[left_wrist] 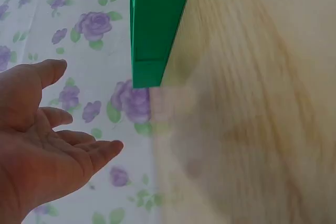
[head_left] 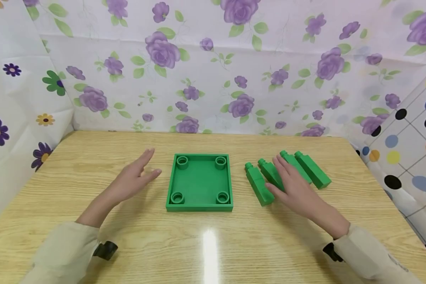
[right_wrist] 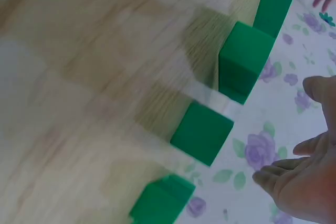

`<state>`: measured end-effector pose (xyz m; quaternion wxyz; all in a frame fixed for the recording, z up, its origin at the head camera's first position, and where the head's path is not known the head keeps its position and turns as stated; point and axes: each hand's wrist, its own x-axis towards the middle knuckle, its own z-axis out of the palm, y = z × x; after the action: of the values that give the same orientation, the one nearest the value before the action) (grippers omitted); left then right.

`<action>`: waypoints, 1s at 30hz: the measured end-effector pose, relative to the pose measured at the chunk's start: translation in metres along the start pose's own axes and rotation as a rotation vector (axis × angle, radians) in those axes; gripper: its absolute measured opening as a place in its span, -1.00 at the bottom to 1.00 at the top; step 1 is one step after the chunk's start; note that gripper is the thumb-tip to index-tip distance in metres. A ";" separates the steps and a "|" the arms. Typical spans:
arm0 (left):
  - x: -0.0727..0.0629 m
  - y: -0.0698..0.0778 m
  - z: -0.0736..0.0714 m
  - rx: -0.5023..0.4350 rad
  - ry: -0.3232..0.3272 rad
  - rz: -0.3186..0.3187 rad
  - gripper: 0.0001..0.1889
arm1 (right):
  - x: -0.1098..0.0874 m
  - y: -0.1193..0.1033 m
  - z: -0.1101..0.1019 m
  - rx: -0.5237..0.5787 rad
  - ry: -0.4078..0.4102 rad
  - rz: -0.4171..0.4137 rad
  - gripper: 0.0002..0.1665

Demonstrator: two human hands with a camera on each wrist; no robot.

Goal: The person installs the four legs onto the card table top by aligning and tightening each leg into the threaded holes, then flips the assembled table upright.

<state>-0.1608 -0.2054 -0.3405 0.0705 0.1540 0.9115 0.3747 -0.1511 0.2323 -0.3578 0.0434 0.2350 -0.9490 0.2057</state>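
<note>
Four green blocks (head_left: 259, 185) lie close together toward the table's (head_left: 156, 248) far right corner; a low, careless grab could knock neighbours askew. Green tray (head_left: 200, 179) mid-table, nearer far edge; one-sided pressing might slide it. Right hand (head_left: 298, 191) above blocks, left hand (head_left: 129, 182) beside tray; both empty, fingers extended.
</note>
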 end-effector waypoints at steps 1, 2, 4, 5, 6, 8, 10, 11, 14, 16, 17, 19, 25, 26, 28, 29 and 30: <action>0.002 0.000 0.003 -0.039 -0.010 -0.009 -0.22 | 0.001 -0.002 0.001 0.030 0.005 0.007 -0.12; 0.003 0.000 0.006 -0.072 -0.018 -0.022 -0.24 | 0.002 -0.004 0.003 0.055 0.012 0.011 -0.15; 0.006 0.001 0.013 -0.131 -0.035 -0.059 -0.29 | 0.004 -0.007 0.006 0.098 0.019 0.017 -0.20; 0.008 0.001 0.017 -0.157 -0.040 -0.082 -0.31 | 0.005 -0.009 0.007 0.115 0.017 0.022 -0.21; 0.009 0.001 0.021 -0.175 -0.043 -0.101 -0.33 | 0.006 -0.010 0.009 0.131 0.016 0.027 -0.23; 0.013 0.000 0.028 -0.201 -0.046 -0.132 -0.37 | 0.007 -0.013 0.012 0.145 0.014 0.032 -0.25; 0.016 -0.002 0.035 -0.228 -0.042 -0.149 -0.38 | 0.009 -0.014 0.015 0.140 0.012 0.037 -0.26; 0.017 -0.003 0.038 -0.236 -0.035 -0.148 -0.38 | 0.009 -0.015 0.016 0.137 0.014 0.038 -0.26; 0.021 -0.006 0.043 -0.271 -0.018 -0.139 -0.39 | 0.008 -0.017 0.019 0.127 0.016 0.050 -0.28; 0.021 -0.006 0.046 -0.294 -0.009 -0.135 -0.40 | 0.007 -0.018 0.021 0.138 0.011 0.068 -0.29; 0.022 -0.006 0.046 -0.304 -0.008 -0.134 -0.41 | 0.007 -0.018 0.021 0.146 0.007 0.076 -0.29; 0.021 -0.006 0.048 -0.315 -0.004 -0.136 -0.41 | 0.007 -0.018 0.023 0.164 -0.001 0.090 -0.29; 0.020 -0.006 0.051 -0.335 0.006 -0.144 -0.41 | 0.006 -0.019 0.029 0.147 -0.012 0.128 -0.26; 0.020 -0.007 0.052 -0.340 0.008 -0.143 -0.42 | 0.006 -0.019 0.030 0.139 -0.013 0.136 -0.26; 0.020 -0.009 0.053 -0.345 0.011 -0.142 -0.42 | 0.006 -0.019 0.031 0.122 -0.020 0.157 -0.24; 0.020 -0.009 0.053 -0.348 0.012 -0.145 -0.41 | 0.006 -0.019 0.032 0.114 -0.027 0.164 -0.23; 0.019 -0.010 0.053 -0.352 0.013 -0.146 -0.41 | 0.006 -0.019 0.033 0.111 -0.036 0.177 -0.22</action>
<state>-0.1683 -0.1705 -0.3849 0.1175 0.0702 0.8410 0.5234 -0.1475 0.2009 -0.3793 -0.0052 0.1562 -0.9538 0.2565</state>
